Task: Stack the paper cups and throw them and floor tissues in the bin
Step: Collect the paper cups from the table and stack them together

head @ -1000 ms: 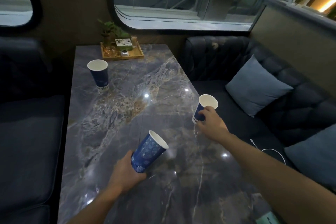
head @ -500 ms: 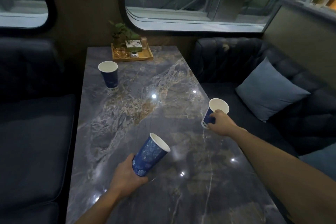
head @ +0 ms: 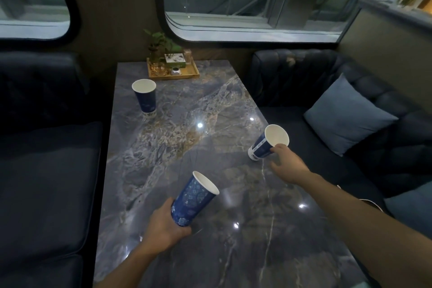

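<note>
Three blue paper cups with white insides are on or over the dark marble table. My left hand grips the base of one cup, which tilts mouth-up to the right above the table's near middle. My right hand holds a second cup by its rim side at the table's right edge, tipped so that its mouth faces me. The third cup stands upright at the far left of the table, untouched. No bin or tissues are in view.
A wooden tray with a small plant and jars sits at the table's far end under the window. Dark sofas flank the table; a grey-blue cushion lies on the right one, and a white cable runs beside my right forearm.
My right hand has lifted and tipped its cup so the mouth now faces me. The left hand's cup stays tilted in much the same place. The view has shifted a little.
</note>
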`<action>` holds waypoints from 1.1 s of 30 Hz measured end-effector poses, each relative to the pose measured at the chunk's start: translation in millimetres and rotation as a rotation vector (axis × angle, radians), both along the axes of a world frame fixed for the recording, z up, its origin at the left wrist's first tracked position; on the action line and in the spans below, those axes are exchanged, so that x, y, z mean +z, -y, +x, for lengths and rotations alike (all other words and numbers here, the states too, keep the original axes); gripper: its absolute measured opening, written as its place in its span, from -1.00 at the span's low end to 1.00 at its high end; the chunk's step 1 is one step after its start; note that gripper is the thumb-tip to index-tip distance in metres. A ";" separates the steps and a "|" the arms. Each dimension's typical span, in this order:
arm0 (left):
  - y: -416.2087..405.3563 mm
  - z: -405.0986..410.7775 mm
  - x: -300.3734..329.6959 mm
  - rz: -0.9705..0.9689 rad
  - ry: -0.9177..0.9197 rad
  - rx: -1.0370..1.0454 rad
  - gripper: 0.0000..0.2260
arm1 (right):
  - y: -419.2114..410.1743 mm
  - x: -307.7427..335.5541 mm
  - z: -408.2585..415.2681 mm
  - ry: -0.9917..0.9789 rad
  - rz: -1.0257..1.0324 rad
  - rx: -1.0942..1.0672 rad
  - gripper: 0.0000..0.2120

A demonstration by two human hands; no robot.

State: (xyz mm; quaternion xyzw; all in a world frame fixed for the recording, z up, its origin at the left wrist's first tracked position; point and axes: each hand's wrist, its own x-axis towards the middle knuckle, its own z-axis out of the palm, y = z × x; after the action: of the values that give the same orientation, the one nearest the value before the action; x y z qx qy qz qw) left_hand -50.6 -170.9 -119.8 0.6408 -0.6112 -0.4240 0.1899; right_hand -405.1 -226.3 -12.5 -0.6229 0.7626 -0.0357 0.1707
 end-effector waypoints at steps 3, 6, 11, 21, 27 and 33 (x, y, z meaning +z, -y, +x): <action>-9.3 2.7 5.4 -0.003 -0.057 0.010 -0.52 | -12.0 13.8 2.2 -0.003 -0.022 0.041 -0.70; -18.5 4.5 12.3 -0.024 -0.077 0.022 -0.48 | -25.5 30.0 5.5 -0.042 -0.048 0.080 -0.65; -38.3 7.7 26.3 -0.050 -0.093 0.032 -0.54 | -51.8 55.4 15.3 -0.027 -0.101 0.132 -0.67; -91.5 22.0 39.7 -0.057 -0.131 0.051 -0.52 | -126.3 88.5 57.2 0.162 -0.222 0.175 -0.64; -120.5 30.8 44.9 -0.051 -0.168 0.060 -0.51 | -171.2 101.4 81.1 0.354 -0.254 0.196 -0.66; -139.9 42.6 35.4 -0.061 -0.197 0.081 -0.57 | -208.7 95.8 96.4 0.609 -0.377 0.153 -0.72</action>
State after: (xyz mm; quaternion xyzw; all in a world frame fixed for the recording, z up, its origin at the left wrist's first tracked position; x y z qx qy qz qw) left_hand -8.0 -31.0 -84.4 0.6139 -0.5758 -0.4584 0.2854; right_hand -308.7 -17.6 83.2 -0.6596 0.6079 -0.3465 0.2743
